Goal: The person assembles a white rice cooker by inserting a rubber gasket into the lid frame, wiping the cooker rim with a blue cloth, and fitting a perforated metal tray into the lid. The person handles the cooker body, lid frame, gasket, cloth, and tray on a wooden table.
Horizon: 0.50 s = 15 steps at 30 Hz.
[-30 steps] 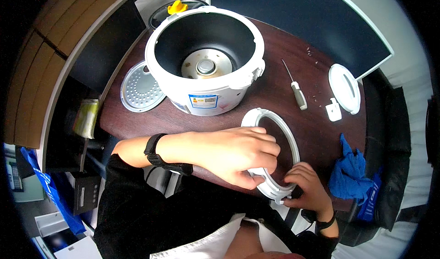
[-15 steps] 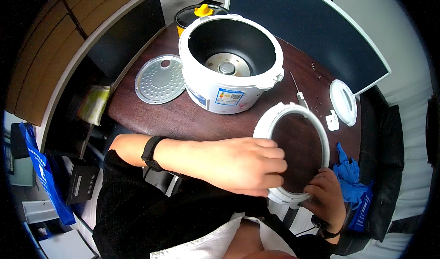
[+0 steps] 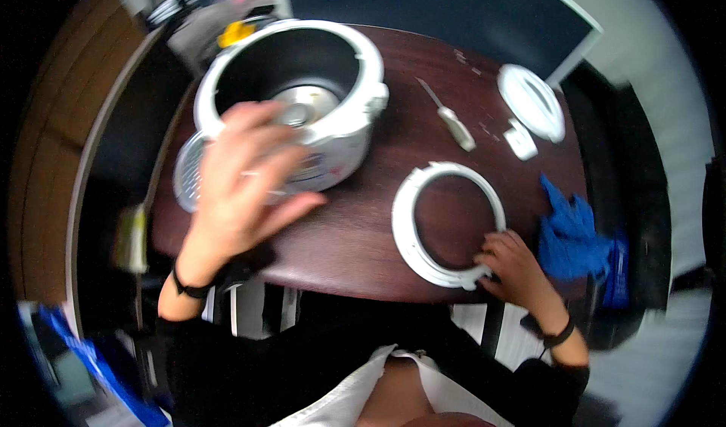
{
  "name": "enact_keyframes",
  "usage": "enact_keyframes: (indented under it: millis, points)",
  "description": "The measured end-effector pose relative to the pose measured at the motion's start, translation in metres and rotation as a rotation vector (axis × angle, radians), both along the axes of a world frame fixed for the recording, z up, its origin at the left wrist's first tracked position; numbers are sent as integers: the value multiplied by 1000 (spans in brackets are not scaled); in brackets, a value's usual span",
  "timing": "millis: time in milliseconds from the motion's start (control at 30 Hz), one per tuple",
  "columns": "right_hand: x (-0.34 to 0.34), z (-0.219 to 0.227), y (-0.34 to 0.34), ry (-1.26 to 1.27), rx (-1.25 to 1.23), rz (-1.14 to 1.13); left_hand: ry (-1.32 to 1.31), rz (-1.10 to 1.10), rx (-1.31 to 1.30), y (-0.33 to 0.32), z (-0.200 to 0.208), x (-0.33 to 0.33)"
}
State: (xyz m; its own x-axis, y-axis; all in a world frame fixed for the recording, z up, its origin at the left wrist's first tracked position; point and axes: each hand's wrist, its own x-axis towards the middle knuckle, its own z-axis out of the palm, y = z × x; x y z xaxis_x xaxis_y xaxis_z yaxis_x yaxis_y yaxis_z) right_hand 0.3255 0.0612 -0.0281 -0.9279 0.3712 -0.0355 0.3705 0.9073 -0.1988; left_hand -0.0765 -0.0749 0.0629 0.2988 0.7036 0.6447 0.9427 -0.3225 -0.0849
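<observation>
Ring (image 3: 404,223) now clear of left hand (image 3: 236,193)

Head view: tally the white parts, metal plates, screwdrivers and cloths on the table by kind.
White parts: 4 (cooker body, ring, oval cover, small square piece)
Perforated metal plate: 1
Screwdriver: 1
Blue cloth: 1
Total: 7
</observation>
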Motion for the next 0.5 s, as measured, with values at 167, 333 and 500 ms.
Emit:
enact_keyframes:
  millis: [167,333,500]
  points:
    - [29,21,20,55,98,-302,89,178,-13,8,-12,-30]
    - [80,4,39,37,393,-739,11,187,-40,22,-22,-30]
    - [105,-28,49,13,333,-646,21,293,83,40,-24,28]
